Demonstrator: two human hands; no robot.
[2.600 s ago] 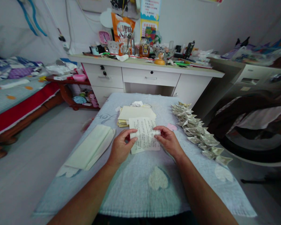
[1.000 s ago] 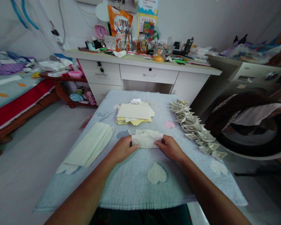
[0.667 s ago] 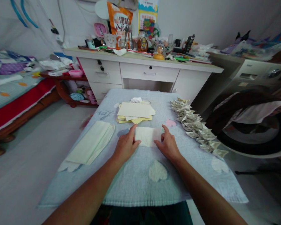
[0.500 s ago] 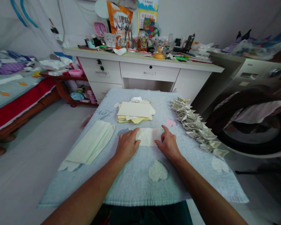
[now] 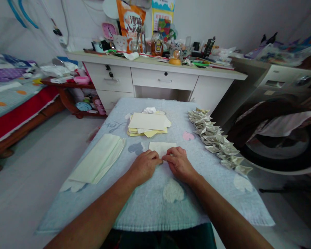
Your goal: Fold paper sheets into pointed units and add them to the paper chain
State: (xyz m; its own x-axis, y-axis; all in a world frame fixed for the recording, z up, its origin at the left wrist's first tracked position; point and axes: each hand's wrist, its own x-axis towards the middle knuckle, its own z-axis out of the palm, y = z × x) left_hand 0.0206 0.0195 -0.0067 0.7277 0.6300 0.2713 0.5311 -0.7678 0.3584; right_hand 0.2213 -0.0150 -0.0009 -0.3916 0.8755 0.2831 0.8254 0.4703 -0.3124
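A small pale sheet of paper (image 5: 159, 147) lies on the blue cloth in front of me, its lower part covered by my fingers. My left hand (image 5: 145, 165) has its fingers curled and pressed together at the paper's near edge. From the other side my right hand (image 5: 180, 162) reaches over the paper, thumb and fingers pinched on the same near edge. The fingertips of both hands nearly meet. Beyond them rests a stack of cream and yellow paper (image 5: 149, 121). Larger folded pale sheets (image 5: 97, 159) lie to the left.
Rows of folded paper pieces (image 5: 215, 136) stand along the right of the cloth-covered table (image 5: 150, 211). Behind it is a white desk (image 5: 166, 77) crowded with jars, a snack bag and a pink clock. A washing machine (image 5: 277, 83) stands at right, a bed (image 5: 18, 97) at left.
Both hands have come together from the paper's left and right sides to the middle of its near edge, and their fingers have closed there. The view has shifted slightly.
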